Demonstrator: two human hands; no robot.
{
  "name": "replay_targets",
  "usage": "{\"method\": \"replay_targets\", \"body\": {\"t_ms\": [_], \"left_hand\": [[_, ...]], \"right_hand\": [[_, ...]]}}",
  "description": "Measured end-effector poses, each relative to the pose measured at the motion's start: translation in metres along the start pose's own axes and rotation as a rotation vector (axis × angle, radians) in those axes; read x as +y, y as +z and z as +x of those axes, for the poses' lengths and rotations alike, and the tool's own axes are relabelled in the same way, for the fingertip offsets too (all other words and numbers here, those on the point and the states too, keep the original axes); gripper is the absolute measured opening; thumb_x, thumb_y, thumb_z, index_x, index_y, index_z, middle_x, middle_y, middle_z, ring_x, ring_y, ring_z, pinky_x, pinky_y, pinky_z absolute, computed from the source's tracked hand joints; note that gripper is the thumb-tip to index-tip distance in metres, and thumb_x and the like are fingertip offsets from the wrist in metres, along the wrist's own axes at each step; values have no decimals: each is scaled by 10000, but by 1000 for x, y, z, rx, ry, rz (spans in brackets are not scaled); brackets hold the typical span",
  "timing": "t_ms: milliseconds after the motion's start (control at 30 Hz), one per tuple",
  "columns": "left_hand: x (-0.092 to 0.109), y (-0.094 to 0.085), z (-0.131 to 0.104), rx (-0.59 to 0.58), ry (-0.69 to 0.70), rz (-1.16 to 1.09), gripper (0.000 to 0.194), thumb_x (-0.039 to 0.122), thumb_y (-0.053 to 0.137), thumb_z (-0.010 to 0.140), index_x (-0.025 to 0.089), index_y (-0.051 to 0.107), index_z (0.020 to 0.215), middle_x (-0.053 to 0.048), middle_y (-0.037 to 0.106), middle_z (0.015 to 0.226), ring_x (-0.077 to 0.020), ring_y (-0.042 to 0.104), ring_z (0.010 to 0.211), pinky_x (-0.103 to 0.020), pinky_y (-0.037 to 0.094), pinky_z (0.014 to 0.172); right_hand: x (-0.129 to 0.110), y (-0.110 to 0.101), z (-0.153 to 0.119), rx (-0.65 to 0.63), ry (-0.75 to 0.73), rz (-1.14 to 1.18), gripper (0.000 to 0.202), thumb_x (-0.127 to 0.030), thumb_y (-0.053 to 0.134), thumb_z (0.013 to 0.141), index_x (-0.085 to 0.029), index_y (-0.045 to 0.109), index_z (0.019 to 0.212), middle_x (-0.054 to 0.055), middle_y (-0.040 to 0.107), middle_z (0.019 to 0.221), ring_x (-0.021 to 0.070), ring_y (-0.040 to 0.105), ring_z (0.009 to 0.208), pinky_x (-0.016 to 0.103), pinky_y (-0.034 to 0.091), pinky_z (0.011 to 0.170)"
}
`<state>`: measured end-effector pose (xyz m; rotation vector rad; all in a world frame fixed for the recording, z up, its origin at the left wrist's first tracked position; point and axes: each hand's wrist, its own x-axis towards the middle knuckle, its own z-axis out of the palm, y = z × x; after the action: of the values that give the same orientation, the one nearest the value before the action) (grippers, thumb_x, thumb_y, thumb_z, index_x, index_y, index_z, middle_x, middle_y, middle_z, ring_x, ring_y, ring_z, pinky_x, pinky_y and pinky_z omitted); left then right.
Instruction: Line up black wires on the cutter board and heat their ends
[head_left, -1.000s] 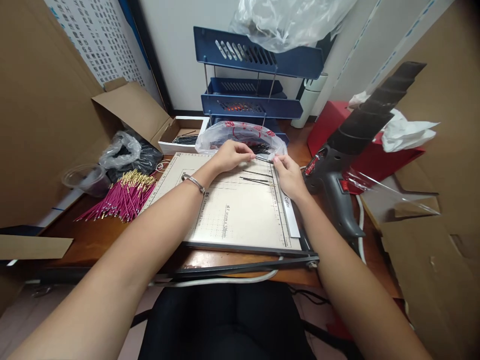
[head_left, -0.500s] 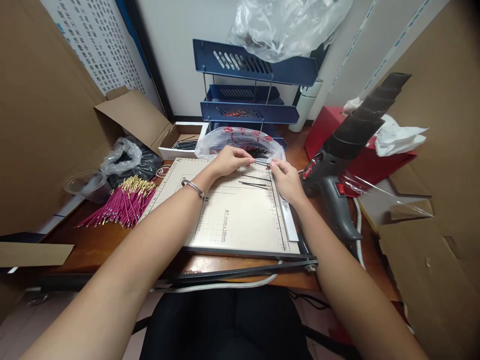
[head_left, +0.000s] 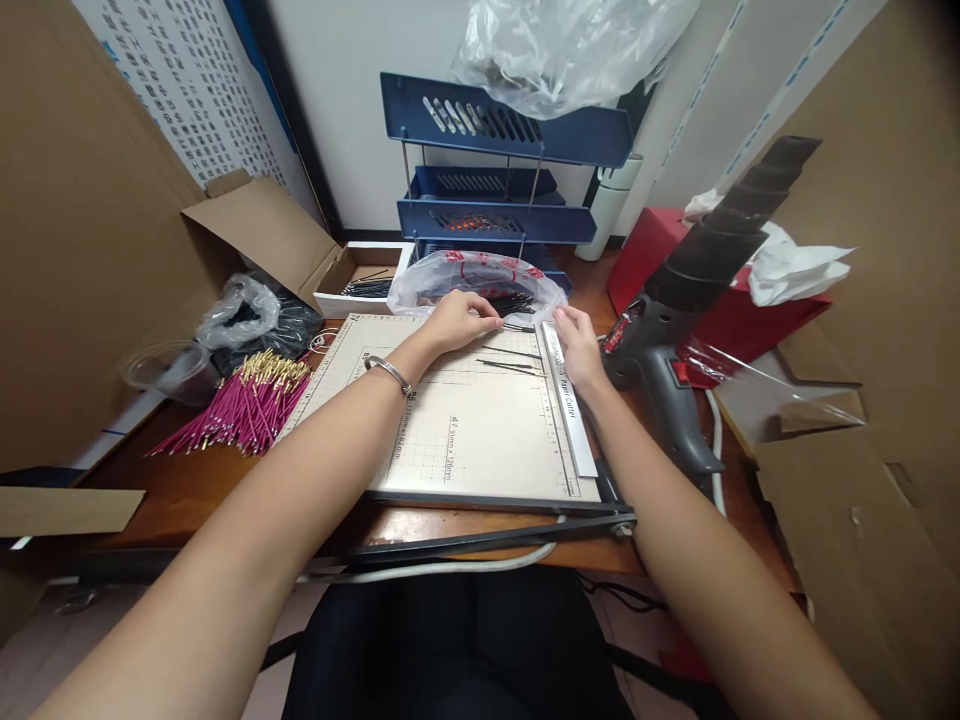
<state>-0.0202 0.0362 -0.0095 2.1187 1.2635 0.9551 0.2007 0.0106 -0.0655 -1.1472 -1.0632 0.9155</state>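
My left hand [head_left: 463, 320] pinches a thin dark stick [head_left: 517, 328] above the far edge of the paper cutter board [head_left: 427, 430]. The stick points right. My right hand [head_left: 576, 342] is closed at the far end of the white cutter strip [head_left: 568, 400], beside the bag; what its fingertips hold, if anything, is too small to tell. Several thin black sticks [head_left: 510, 366] lie on the board near the strip. Behind my hands a clear bag with red print [head_left: 420, 285] holds more dark sticks.
At left lies a pile of magenta sticks with gold ends [head_left: 251, 405], near a plastic cup [head_left: 169, 372] and an open box [head_left: 330, 290]. A heat gun [head_left: 675, 390] stands right of my right hand. The cutter's black arm [head_left: 480, 540] runs along the front.
My right hand has moved slightly right and away from the stick in my left hand, uncovering more of the cutter strip. My left hand has barely moved.
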Motion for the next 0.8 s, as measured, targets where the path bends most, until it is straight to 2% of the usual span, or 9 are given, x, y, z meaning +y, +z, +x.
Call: {"method": "replay_targets", "body": {"t_ms": [133, 233, 367, 500, 633, 800], "left_hand": [[0, 4, 0, -41, -11, 51, 147, 296, 764, 830, 168, 836, 814, -80, 821, 930, -230, 708, 907, -360, 495, 905], [-1, 6, 2, -59, 36, 97, 162, 306, 750, 840, 175, 840, 870, -69, 823, 947, -227, 702, 916, -361, 491, 909], [1, 10, 7, -86, 142, 148, 187, 331, 733, 854, 185, 843, 891, -56, 816, 932, -209, 679, 875, -341, 489, 883], [4, 13, 13, -114, 139, 163, 201, 347, 732, 843, 183, 841, 879, -52, 809, 903, -201, 669, 845, -321, 490, 858], [5, 15, 17, -114, 117, 135, 198, 345, 736, 822, 176, 836, 850, -52, 804, 870, -191, 660, 817, -308, 491, 849], [5, 15, 20, -122, 86, 68, 195, 343, 745, 795, 166, 825, 810, -43, 777, 788, -165, 628, 736, -283, 481, 769]], "right_hand": [[2, 6, 9, -87, 113, 155, 511, -594, 790, 641, -256, 659, 1001, 48, 773, 1119, 268, 693, 1140, 452, 510, 1086], [2, 10, 15, -111, 157, 179, 410, -495, 799, 628, -245, 697, 937, 44, 787, 1000, 284, 705, 1117, 455, 526, 1065], [1, 13, 20, -96, 144, 128, 285, -380, 791, 588, -224, 741, 821, 39, 778, 973, 296, 688, 1136, 448, 508, 1088], [-4, 14, 21, -127, 110, 75, 134, -322, 720, 607, -223, 714, 698, 43, 767, 867, 277, 688, 1068, 437, 504, 1072], [-8, 15, 18, -131, 154, 122, 148, -325, 694, 587, -233, 703, 704, 34, 766, 819, 257, 689, 961, 429, 520, 1024], [-7, 14, 17, -152, 160, 106, 191, -310, 676, 582, -239, 702, 757, 18, 767, 822, 254, 690, 947, 435, 520, 1009]]}}
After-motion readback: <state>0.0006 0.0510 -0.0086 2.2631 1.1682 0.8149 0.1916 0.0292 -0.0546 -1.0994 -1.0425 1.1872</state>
